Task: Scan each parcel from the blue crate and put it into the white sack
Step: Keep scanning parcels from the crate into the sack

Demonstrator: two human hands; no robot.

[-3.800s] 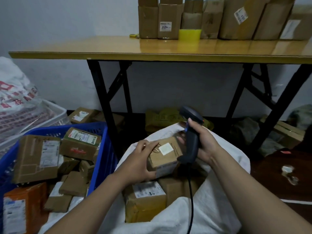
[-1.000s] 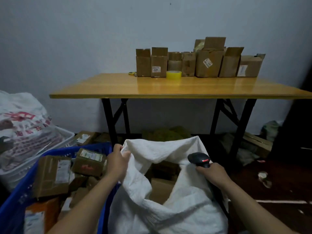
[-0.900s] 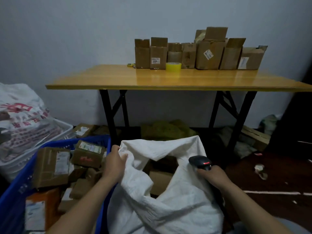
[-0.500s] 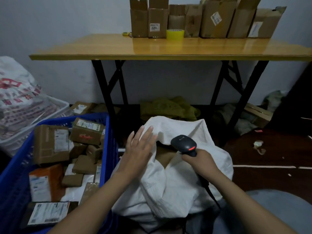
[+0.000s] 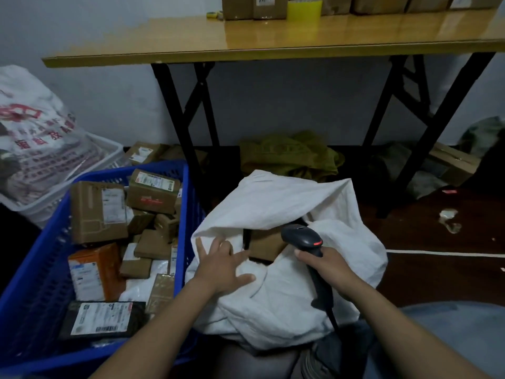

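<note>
A white bag [image 5: 35, 127] with red characters, too blurred to read, lies in a white basket [image 5: 108, 150] far left of the sack [image 5: 287, 203]. Just left of the sack stands the blue crate [image 5: 35, 283], full of parcels: a brown box [image 5: 98, 212], a box with red print [image 5: 153, 191], an orange box [image 5: 93, 270] and a flat black parcel [image 5: 101, 320]. Each bears a white label whose text and barcodes cannot be read.

The left grip [image 5: 221, 265] is fully open, fingers spread and straight, pressing flat on the sack's cloth at the left lip of its mouth; it holds nothing. A brown parcel [image 5: 266, 246] shows inside the mouth. Above the mouth's right lip, the right grip [image 5: 325, 266] is curled round the handle of a black scanner [image 5: 302, 237] with a red light on its head.

Behind the sack, the bench [image 5: 273, 39] carries boxes and yellow tape [image 5: 303, 9].
</note>
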